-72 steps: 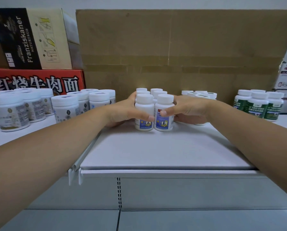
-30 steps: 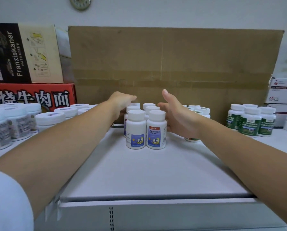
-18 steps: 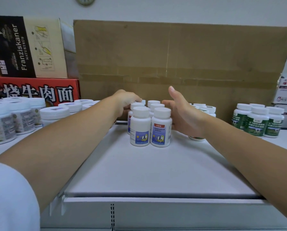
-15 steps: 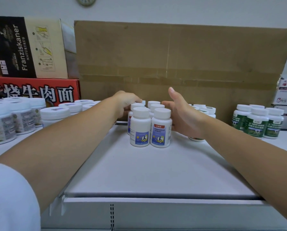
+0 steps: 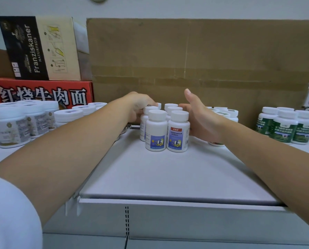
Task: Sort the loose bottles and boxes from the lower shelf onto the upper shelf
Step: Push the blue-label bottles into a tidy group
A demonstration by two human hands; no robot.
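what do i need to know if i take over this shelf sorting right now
Left hand: bent fingers rest on the rear caps of the small white plastic bottles with blue labels; grip unclear.
Right hand: open, thumb up, at that group's right side.
The bottles stand upright in two tight columns on the white metal upper shelf.
Done: this group is placed.
Left: any loose bottles and boxes lower down are out of view; check.

Blue-label bottles [image 5: 166, 133] on shelf [image 5: 168, 173]: left hand [image 5: 137, 106] curled over caps at 9 o'clock; right hand [image 5: 200, 119] flat against them at 3 o'clock.
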